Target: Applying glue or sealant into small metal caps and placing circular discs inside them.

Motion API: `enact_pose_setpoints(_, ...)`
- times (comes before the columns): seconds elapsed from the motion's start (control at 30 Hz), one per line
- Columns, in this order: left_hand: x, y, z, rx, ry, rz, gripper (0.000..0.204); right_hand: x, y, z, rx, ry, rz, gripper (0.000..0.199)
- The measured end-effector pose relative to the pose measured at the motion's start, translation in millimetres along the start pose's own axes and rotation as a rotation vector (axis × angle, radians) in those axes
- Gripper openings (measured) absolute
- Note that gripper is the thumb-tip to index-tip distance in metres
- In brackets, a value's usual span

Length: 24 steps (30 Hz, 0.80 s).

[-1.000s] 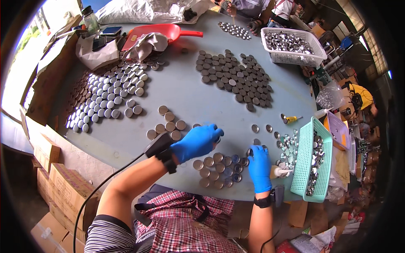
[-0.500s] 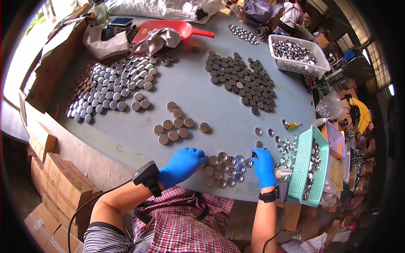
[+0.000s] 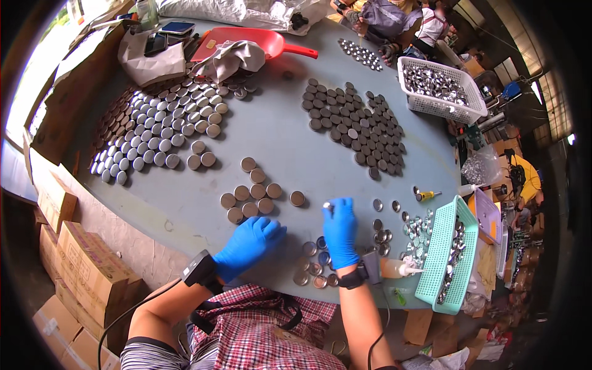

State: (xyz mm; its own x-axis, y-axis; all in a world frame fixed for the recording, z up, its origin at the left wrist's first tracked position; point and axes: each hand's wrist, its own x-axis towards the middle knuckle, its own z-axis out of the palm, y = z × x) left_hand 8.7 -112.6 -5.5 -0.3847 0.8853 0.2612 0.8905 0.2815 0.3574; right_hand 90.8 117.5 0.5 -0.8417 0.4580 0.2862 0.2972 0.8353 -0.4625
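My right hand (image 3: 340, 231), in a blue glove, is raised over the near middle of the table with its fingertips pinched on a small shiny metal cap (image 3: 328, 206). My left hand (image 3: 250, 248), also blue-gloved, rests left of it with fingers curled together; whether anything is inside is hidden. Between and below the hands lie several open round metal caps (image 3: 309, 249), some with bluish insides, partly covered by my right hand and wrist. Beyond my left hand sits a small cluster of flat metal discs (image 3: 258, 192), with one lone disc (image 3: 297, 198) to its right.
Large groups of discs lie at far left (image 3: 148, 148) and far centre (image 3: 354, 126). On the right stand a mint-green basket (image 3: 431, 271) of metal parts, a nozzle bottle (image 3: 394, 267) and a yellow-handled tool (image 3: 427, 195). A red dustpan (image 3: 271, 42) and a white basket (image 3: 468, 110) are farther back.
My right hand has moved left and farther from me, from the caps at the right to above the near middle, pinching a metal cap. My left hand has drawn back slightly left, away from the open caps.
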Motion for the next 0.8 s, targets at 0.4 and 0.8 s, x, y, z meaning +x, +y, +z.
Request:
enact_pose_setpoints(0.4,136,-2,-10,-0.256,-0.009,0.007,0.033,104,125,-31,-0.313,0.119,0.308,0.024)
enact_pose_setpoints(0.8,290,22,109,-0.159,-0.009,-0.131,0.029,27,81,-31,-0.128,0.084,0.144,0.013)
